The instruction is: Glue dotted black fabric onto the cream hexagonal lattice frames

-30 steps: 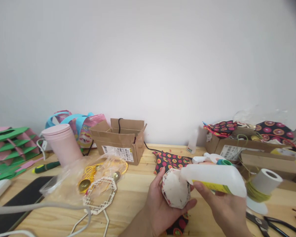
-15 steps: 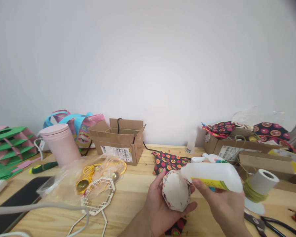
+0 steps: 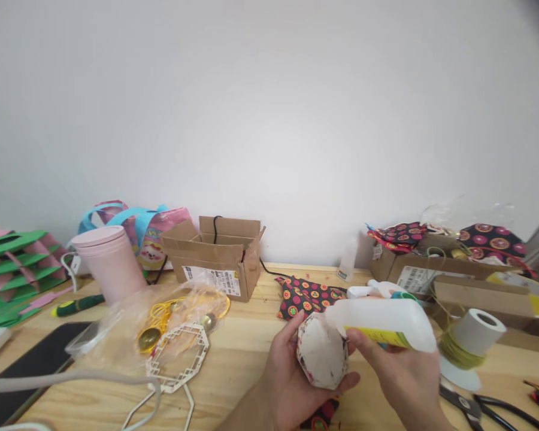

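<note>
Pale worktop point(image 3: 233, 341) spans the lower frame; at lower centre, left-hand fingers point(image 3: 291, 371) cradle the disc point(image 3: 322, 353), facing it toward the bottle point(image 3: 381, 320). Right-hand fingers point(image 3: 397, 374) wrap that, tilting its nozzle inward.

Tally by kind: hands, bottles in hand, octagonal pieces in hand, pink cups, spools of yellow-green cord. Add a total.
Hands: 2 (left hand, right hand)
Held bottle: 1
Held octagonal piece: 1
Pink cup: 1
Cord spool: 1
Total: 6
</note>
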Available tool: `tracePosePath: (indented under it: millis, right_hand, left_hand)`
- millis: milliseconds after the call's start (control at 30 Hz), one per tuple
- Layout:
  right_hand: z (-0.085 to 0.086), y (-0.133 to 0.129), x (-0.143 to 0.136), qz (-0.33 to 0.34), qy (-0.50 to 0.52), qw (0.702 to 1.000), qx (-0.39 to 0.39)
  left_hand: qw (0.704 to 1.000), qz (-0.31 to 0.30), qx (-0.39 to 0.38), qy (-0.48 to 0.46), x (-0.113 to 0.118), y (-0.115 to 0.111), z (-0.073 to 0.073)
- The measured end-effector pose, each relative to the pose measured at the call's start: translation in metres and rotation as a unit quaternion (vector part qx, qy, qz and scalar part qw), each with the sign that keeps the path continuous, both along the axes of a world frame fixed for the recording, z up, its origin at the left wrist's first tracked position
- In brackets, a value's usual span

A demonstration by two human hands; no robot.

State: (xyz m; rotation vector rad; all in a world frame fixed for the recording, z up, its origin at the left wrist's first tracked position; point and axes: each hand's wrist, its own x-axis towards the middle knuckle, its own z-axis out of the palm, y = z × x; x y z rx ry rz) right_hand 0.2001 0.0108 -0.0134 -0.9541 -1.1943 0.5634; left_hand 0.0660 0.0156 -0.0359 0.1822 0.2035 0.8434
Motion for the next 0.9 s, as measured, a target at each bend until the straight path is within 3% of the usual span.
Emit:
tracePosePath:
  millis: [400, 900]
  right_hand:
    - [0.0038, 0.0037, -0.0002, -0.043, -0.045, 0.998, 0.003]
    - [0.0021, 0.0045, 0.0024, -0.047, 0.027, 0.997, -0.052]
  left_hand:
    - [1.0, -0.009, 0.004, 0.001, 0.0006, 0.0011, 0.0014]
    - [0.999, 0.033, 0.018, -0.01, -0.0013, -0.0018, 0.0055]
